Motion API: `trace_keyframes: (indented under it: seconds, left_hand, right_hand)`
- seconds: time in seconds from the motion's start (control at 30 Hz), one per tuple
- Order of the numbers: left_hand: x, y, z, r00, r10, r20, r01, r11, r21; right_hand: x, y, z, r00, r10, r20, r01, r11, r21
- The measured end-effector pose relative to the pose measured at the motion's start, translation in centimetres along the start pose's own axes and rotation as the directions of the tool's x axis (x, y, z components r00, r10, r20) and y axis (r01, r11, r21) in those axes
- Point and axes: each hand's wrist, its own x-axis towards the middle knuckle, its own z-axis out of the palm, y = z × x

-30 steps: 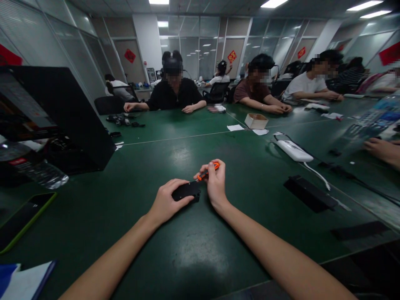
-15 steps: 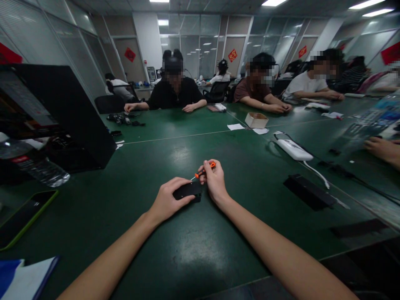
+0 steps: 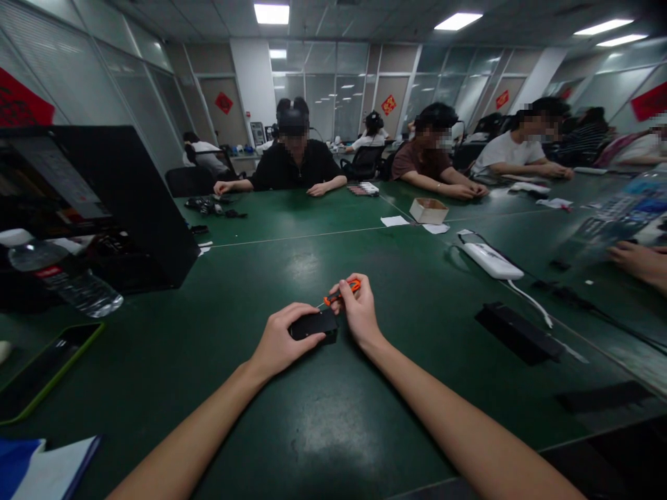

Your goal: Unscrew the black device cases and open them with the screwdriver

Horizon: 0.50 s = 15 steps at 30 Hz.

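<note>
My left hand [image 3: 284, 337] grips a small black box [image 3: 317, 323] on the green table [image 3: 333, 396], thumb along its near side and fingers over its far side. My right hand [image 3: 359, 312] is closed around the handle of an orange and black screwdriver [image 3: 333, 298]. The thin shaft points left and down, and its tip is at the far edge of the box. Whether the tip sits in a screw I cannot tell. Some right-hand fingers are hidden behind the handle and palm.
At left are a black case [image 3: 151, 215], a water bottle [image 3: 67, 274] and a phone with a green edge [image 3: 49, 371]. To the right lie a white power strip [image 3: 490, 258] and a long black box [image 3: 518, 333]. A small open box [image 3: 429, 211] stands farther back; people sit opposite.
The whole scene sits slightly lower in view, as the head has tilted up. The black box's near end shows differently in my left hand. Both hands keep their hold.
</note>
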Motion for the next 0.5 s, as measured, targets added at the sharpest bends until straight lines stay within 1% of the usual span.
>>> trace_keyframes:
  seconds: [0.2, 0.37, 0.5]
  left_hand:
    - [0.0, -0.1, -0.4, 1.000, -0.009, 0.024, 0.009, 1.000, -0.003]
    - [0.1, -0.4, -0.9, 1.000, -0.014, 0.018, 0.013, 1.000, 0.020]
    - [0.2, -0.8, -1.1, 0.996, -0.088, 0.031, 0.086, 0.994, 0.065]
  right_hand:
    - [0.2, 0.7, -0.2, 0.996, 0.084, -0.003, -0.084, 0.996, -0.038]
    - [0.9, 0.0, -0.9, 0.997, 0.056, -0.055, -0.061, 0.993, -0.097]
    - [1.3, -0.7, -1.4, 0.997, 0.031, -0.068, -0.040, 0.990, -0.136]
